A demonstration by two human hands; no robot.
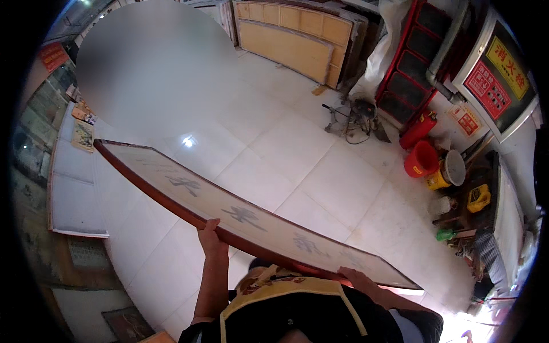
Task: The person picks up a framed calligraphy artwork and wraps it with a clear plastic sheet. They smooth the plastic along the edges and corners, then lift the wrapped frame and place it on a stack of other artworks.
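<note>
A long framed calligraphy panel [270, 233] with a reddish-brown wooden frame and dark brush characters on a pale ground slants across the view in front of my body. Its far end reaches up to the left and its near end lies low on the right. My left hand [213, 237] grips the near edge of the frame around its middle, thumb on top. Close to the right end, my right hand [357, 276] holds the same edge; its fingertips are partly hidden. Against my waist, a yellow apron [291, 288] sits just behind the panel.
Pale tiles cover the floor [274, 143]. Wooden panels [291, 37] lean at the back. On the right stand a small wheeled machine [354, 120], a fire extinguisher [418, 130], a red bucket [421, 159] and a cluttered bench [486, 223]. A white-topped ledge [74, 197] runs along the left.
</note>
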